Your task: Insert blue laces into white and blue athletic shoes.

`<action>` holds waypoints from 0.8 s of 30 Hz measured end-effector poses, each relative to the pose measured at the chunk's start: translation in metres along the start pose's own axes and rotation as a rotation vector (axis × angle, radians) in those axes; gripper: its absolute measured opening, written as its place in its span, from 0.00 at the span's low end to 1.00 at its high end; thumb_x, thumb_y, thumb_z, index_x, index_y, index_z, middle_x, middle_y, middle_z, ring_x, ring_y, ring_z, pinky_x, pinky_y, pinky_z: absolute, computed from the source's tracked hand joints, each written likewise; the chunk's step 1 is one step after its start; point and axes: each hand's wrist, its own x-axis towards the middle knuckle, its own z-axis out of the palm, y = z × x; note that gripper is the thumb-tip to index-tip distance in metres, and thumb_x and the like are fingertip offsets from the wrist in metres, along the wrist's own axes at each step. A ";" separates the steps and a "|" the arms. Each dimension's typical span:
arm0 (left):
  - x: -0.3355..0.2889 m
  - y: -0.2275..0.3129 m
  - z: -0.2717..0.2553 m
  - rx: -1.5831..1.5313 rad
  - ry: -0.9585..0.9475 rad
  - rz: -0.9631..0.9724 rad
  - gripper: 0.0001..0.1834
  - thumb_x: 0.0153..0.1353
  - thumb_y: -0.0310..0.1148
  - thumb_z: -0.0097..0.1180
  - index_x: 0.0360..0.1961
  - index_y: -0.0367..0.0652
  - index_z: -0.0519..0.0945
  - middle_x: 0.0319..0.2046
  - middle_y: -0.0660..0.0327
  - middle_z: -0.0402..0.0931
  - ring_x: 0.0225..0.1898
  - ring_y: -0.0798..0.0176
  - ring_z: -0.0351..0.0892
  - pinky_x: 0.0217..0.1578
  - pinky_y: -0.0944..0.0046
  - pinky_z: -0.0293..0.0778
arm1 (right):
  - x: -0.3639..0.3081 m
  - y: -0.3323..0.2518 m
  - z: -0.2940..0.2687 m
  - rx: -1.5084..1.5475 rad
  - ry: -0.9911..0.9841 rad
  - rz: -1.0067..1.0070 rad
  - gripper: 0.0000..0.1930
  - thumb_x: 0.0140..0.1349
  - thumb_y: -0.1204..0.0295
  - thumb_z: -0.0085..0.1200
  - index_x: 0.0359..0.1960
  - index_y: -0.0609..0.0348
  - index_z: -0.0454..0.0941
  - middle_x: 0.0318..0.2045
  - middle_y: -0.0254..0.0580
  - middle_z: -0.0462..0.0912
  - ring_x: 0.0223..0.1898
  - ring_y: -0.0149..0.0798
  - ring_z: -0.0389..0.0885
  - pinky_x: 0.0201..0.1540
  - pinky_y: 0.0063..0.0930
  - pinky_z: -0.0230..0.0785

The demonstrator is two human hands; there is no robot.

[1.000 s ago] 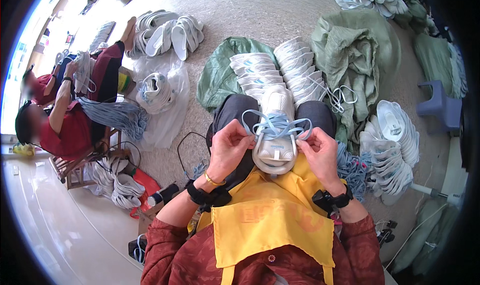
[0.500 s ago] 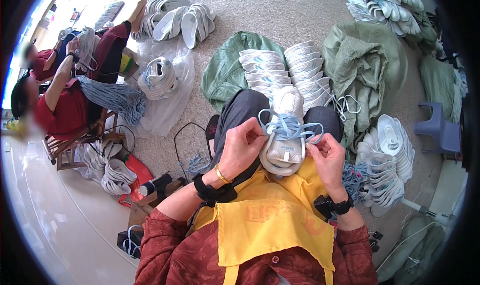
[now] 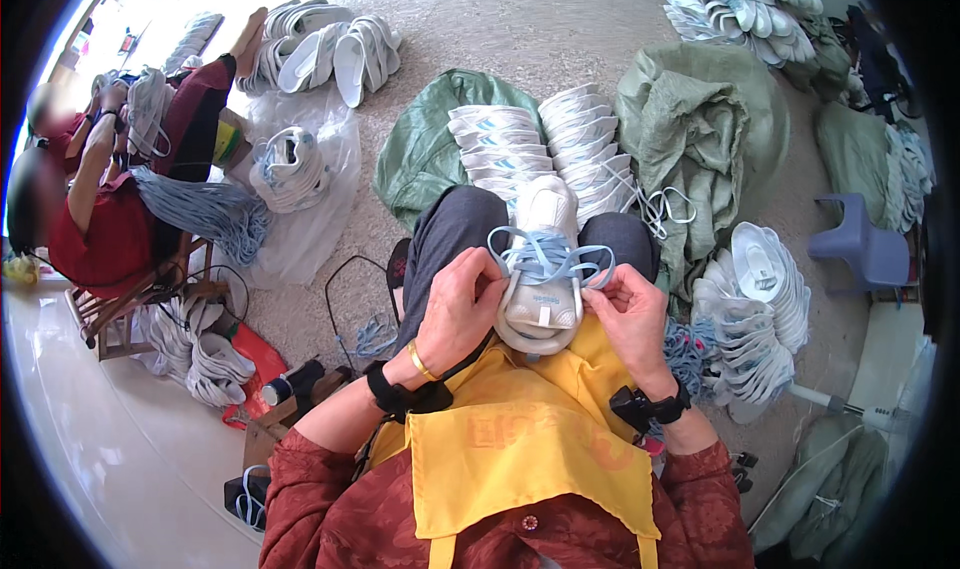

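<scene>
A white sneaker (image 3: 548, 207) rests between my knees, its toe pointing away from me and its heel toward my yellow apron. Light blue shoelaces (image 3: 543, 256) are looped in a bow over its tongue. My left hand (image 3: 462, 304) pinches the lace at the bow's left side, fingers curled. On the other side, my right hand (image 3: 630, 314) grips the right loop between thumb and finger. Both hands sit close to the shoe's collar. The exact lace ends inside my fingers are hidden.
Stacked white shoe uppers (image 3: 500, 149) lie beyond my knees, beside green sacks (image 3: 690, 119). More uppers (image 3: 755, 309) and a blue lace bundle (image 3: 688, 354) are at my right, near a purple stool (image 3: 862, 244). On the left, co-workers sit by a hank of blue laces (image 3: 205, 209).
The whole view has shifted, so the scene sits farther left in the picture. My hands keep nearly the same hold on the laces, and the bow looks much the same.
</scene>
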 end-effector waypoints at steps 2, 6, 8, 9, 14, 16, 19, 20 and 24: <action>-0.001 0.001 -0.001 0.014 -0.012 -0.020 0.08 0.64 0.20 0.66 0.35 0.34 0.76 0.30 0.57 0.75 0.27 0.65 0.77 0.30 0.66 0.76 | -0.002 -0.003 -0.001 -0.037 0.020 0.001 0.06 0.68 0.86 0.62 0.39 0.65 0.77 0.37 0.38 0.87 0.38 0.26 0.88 0.45 0.24 0.86; -0.004 0.004 -0.005 0.011 -0.072 0.005 0.11 0.62 0.23 0.69 0.37 0.34 0.76 0.32 0.57 0.75 0.29 0.65 0.79 0.32 0.66 0.78 | -0.008 -0.011 -0.001 -0.068 0.088 -0.022 0.07 0.66 0.82 0.67 0.38 0.65 0.79 0.33 0.36 0.87 0.36 0.24 0.86 0.41 0.21 0.82; -0.004 0.004 -0.005 -0.007 -0.071 -0.004 0.11 0.61 0.23 0.69 0.37 0.34 0.76 0.32 0.57 0.75 0.29 0.65 0.80 0.32 0.66 0.78 | -0.012 -0.016 -0.003 -0.141 0.118 -0.050 0.09 0.64 0.80 0.70 0.38 0.65 0.79 0.31 0.36 0.87 0.33 0.24 0.86 0.39 0.21 0.80; -0.003 0.004 -0.004 -0.021 -0.073 -0.021 0.12 0.61 0.23 0.69 0.37 0.34 0.76 0.32 0.57 0.75 0.29 0.65 0.80 0.32 0.66 0.78 | -0.014 -0.019 -0.003 -0.191 0.126 -0.071 0.10 0.63 0.79 0.71 0.38 0.65 0.79 0.30 0.36 0.87 0.32 0.25 0.85 0.38 0.22 0.80; -0.004 0.006 -0.002 0.007 -0.054 0.008 0.10 0.62 0.22 0.66 0.37 0.34 0.75 0.32 0.56 0.76 0.29 0.63 0.80 0.31 0.64 0.78 | -0.022 -0.031 0.003 -0.483 0.155 -0.318 0.13 0.59 0.78 0.74 0.41 0.65 0.80 0.32 0.41 0.86 0.30 0.35 0.86 0.37 0.28 0.79; -0.004 0.007 -0.002 0.012 -0.050 0.021 0.09 0.62 0.22 0.66 0.37 0.34 0.75 0.32 0.56 0.76 0.29 0.62 0.80 0.31 0.64 0.78 | -0.021 -0.033 0.009 -0.570 0.137 -0.405 0.14 0.57 0.77 0.74 0.41 0.64 0.81 0.34 0.43 0.86 0.31 0.39 0.86 0.38 0.30 0.80; -0.004 0.007 -0.003 0.012 -0.049 0.030 0.09 0.63 0.22 0.65 0.37 0.34 0.75 0.32 0.56 0.75 0.29 0.62 0.80 0.31 0.64 0.77 | -0.018 -0.035 0.013 -0.560 0.104 -0.343 0.14 0.58 0.79 0.72 0.44 0.63 0.82 0.36 0.45 0.86 0.34 0.43 0.88 0.40 0.33 0.81; -0.004 0.007 -0.003 0.006 -0.050 0.029 0.09 0.63 0.22 0.64 0.37 0.34 0.75 0.32 0.56 0.75 0.29 0.62 0.80 0.31 0.64 0.77 | -0.017 -0.034 0.014 -0.548 0.096 -0.325 0.14 0.58 0.80 0.71 0.45 0.63 0.82 0.36 0.46 0.86 0.34 0.43 0.89 0.40 0.33 0.81; -0.005 0.005 -0.002 -0.004 -0.055 0.019 0.08 0.64 0.21 0.64 0.38 0.34 0.75 0.32 0.56 0.75 0.29 0.62 0.80 0.31 0.64 0.77 | -0.017 -0.030 0.019 -0.552 0.115 -0.346 0.12 0.61 0.83 0.65 0.46 0.62 0.82 0.36 0.47 0.87 0.35 0.44 0.90 0.40 0.35 0.83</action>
